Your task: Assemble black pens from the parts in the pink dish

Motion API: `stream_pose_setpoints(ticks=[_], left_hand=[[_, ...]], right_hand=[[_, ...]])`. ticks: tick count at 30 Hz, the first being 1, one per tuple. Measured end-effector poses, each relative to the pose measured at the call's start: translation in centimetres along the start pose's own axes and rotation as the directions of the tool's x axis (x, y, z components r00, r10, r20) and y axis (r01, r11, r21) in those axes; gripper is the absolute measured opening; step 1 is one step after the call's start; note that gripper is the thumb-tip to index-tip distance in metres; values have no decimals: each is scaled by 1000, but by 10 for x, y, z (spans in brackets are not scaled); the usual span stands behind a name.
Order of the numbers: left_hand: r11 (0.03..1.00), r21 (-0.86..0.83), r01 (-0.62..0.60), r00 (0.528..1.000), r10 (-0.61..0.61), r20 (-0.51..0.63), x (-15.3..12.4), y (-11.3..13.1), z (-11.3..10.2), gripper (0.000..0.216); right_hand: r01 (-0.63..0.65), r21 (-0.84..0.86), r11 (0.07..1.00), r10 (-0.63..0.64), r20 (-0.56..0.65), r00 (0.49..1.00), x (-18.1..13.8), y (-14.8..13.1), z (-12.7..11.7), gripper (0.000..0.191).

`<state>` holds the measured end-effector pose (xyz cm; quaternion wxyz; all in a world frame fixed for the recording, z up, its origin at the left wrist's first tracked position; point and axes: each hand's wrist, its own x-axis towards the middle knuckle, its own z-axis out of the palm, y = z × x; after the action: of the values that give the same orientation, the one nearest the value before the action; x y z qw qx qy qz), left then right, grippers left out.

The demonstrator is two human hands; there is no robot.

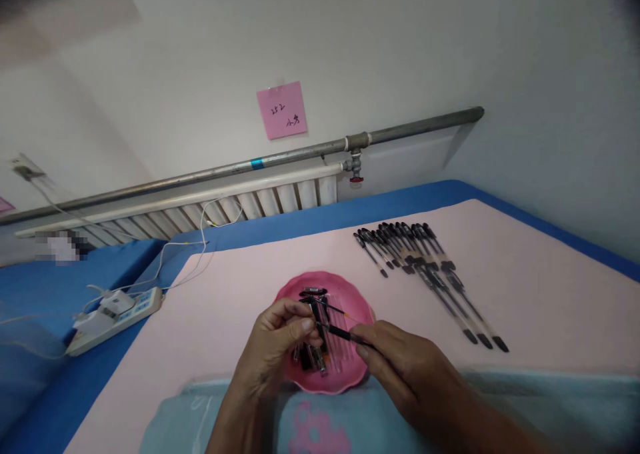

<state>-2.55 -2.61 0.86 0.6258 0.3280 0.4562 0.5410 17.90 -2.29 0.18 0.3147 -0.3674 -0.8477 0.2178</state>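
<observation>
A black-gripped pen point(340, 333) runs slantwise between my two hands above a pink scalloped plate point(364, 311). My left hand point(280, 334) is closed, with thumb and fingertips pinched at the pen's front end. What else those fingertips may cover is hidden. My right hand point(405, 361) grips the pen's rear part between thumb and fingers. Inside the plate lie clear pen barrels point(340, 354), black pen caps point(315, 291), a thin dark refill point(333, 306) with an orange end, and other small dark parts partly hidden by my left hand.
Several capped black pens point(405, 244) lie in overlapping rows on the pink table cover point(240, 294) at right. A power strip point(120, 321) with plugged-in chargers and white cables sits at left. A light-blue cloth point(310, 427) spans the near edge. Behind are a radiator point(270, 201) and a pipe point(425, 129).
</observation>
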Motion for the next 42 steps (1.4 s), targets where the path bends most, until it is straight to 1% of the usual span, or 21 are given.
stream_pose_setpoints(ticks=[4,8,15,19,21,23,26,28,29,30,32,34,38,40,42], left_hand=[[1000,-6,0,1000,0,-25,0,2,1,19],[1000,13,-11,1000,11,-17,-1,2,0,19],[988,154,-28,999,21,42,-1,1,-1,16],[969,247,-15,995,-11,103,0,-1,1,16],[968,250,-1,993,-28,113,0,-2,2,16],[978,210,0,994,-23,104,1,-3,3,19],[996,85,-34,999,30,44,1,-4,5,32],[997,64,-49,999,50,-10,1,-6,8,28],[995,91,-49,998,52,-30,1,-7,10,25],[990,136,-44,998,50,-40,2,-9,12,26],[973,226,-39,998,48,-36,3,-14,15,33],[962,271,-36,999,44,-25,3,-18,17,36],[967,253,-22,999,30,-25,3,-18,17,35],[979,205,2,1000,0,-13,2,-16,16,30],[988,150,31,1000,-30,-9,1,-15,15,34]], right_hand=[[7,-6,1000,-8,-22,1000,0,-1,0,25],[13,-27,1000,-13,7,1000,-1,-1,-1,25],[28,-113,993,-25,27,999,-1,0,1,26],[21,-170,985,-10,65,998,-2,0,6,27],[4,-125,992,5,72,997,-2,0,9,28],[-38,-16,999,38,53,998,-1,-1,12,26],[-125,132,983,123,29,992,2,-1,13,22],[-152,161,975,152,12,988,3,0,14,21],[-148,160,976,150,1,989,2,0,14,21],[-137,150,979,140,-12,990,2,1,15,20],[-106,116,988,111,-31,993,0,3,17,21],[-77,72,994,81,-44,996,-1,5,19,22],[-45,-11,999,44,-58,997,-3,7,21,22],[-35,-37,999,33,-63,997,-2,8,20,23],[-32,-54,998,28,-66,997,-2,8,20,23]])
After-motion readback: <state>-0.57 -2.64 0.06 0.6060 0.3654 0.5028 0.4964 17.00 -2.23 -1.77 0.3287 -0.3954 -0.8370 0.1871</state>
